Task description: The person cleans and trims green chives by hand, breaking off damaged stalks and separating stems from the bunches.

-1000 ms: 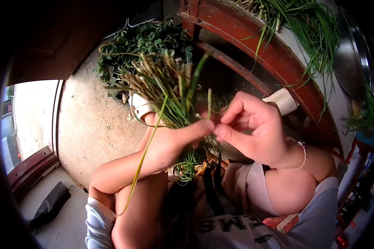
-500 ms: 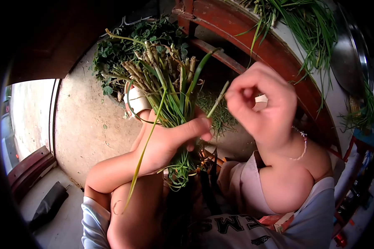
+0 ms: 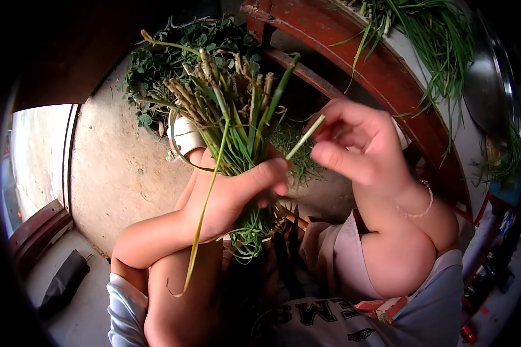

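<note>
Worn concrete floor (image 3: pixel 107 173) is spreading below you, pale and speckled. A red wooden frame (image 3: pixel 353 58) is curving across the upper right, its light top (image 3: pixel 408 61) bearing long green leaves (image 3: pixel 446 52) that are drooping over the edge. A shiny metal rim (image 3: pixel 506 75) is showing beyond. Broad-leaved greens (image 3: pixel 185 43) are lying in a heap past your bundle; fine green scraps (image 3: pixel 301 153) are lying on the floor nearer your right side. Lower left, a black object (image 3: pixel 66 282) is resting on grey flooring.

Writing: your shirt (image 3: pixel 312 318) is showing dark letters upside down, E, M and S legible, with a small winged mark beside them. Whatever else the lettering spells, you are leaving it hidden.

Your left hand (image 3: pixel 226 194) is closing round the stem bundle (image 3: pixel 231 124), cut-looking ends fanning up and away, curled green tips hanging below your grip. One long yellowing blade (image 3: pixel 205 214) is trailing over the wrist towards your thigh. A short pale stem (image 3: pixel 304 139) is sticking out at your left thumb.

Your right hand (image 3: pixel 362 144), wearing a thin bracelet (image 3: pixel 425 202), is hovering close by, fingers curled, thumb standing apart; whether it is touching that stem, cannot tell.
</note>
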Tool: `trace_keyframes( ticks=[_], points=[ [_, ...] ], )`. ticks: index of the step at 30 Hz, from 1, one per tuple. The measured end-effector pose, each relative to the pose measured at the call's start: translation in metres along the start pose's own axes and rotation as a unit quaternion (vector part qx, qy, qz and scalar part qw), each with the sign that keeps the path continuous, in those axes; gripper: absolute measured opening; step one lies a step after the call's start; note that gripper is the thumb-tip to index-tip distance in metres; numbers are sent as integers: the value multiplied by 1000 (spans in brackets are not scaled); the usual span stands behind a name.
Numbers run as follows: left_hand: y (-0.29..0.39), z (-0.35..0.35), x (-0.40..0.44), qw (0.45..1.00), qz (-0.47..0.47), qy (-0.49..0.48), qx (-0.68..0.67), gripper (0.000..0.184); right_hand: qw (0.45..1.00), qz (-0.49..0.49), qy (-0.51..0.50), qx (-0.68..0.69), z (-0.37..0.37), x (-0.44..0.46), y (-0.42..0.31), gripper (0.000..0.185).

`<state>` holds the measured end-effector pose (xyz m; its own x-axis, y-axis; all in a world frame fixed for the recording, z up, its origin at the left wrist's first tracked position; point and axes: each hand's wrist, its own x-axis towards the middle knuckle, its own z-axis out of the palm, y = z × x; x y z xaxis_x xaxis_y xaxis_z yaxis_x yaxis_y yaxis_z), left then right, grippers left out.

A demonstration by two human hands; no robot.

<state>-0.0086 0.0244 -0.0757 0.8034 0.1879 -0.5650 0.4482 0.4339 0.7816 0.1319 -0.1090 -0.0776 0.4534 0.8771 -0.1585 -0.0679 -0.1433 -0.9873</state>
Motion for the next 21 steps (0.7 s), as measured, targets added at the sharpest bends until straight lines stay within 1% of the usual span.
trace_keyframes(
  ticks=[2,3,6,8,9,11,14,19,21],
  points=[
    [2,1,0,999,15,-6,33,15,998,6,-37,46,6,-2,-1,9],
    [4,2,0,999,14,-7,31,15,998,-7,-26,54,10,-2,-1,5],
    [4,8,1,1000,7,-18,5,11,996,3,-10,85,12,-2,0,5],
    [0,12,2,998,47,8,-38,9,997,-3,-10,71,11,-1,1,6],
    [0,11,2,998,46,8,-38,9,998,-11,-10,57,11,-1,1,6],
    [4,10,1,1000,-3,12,18,7,998,-19,-16,49,10,-1,4,6],
    [6,11,0,999,-6,14,28,7,999,-28,-23,39,10,-2,4,5],
    [4,10,-2,1000,13,0,10,6,998,-27,-28,44,11,-2,4,5],
    [3,11,-2,1000,23,4,-18,6,998,-21,-32,52,10,-2,4,5]
  ],
)
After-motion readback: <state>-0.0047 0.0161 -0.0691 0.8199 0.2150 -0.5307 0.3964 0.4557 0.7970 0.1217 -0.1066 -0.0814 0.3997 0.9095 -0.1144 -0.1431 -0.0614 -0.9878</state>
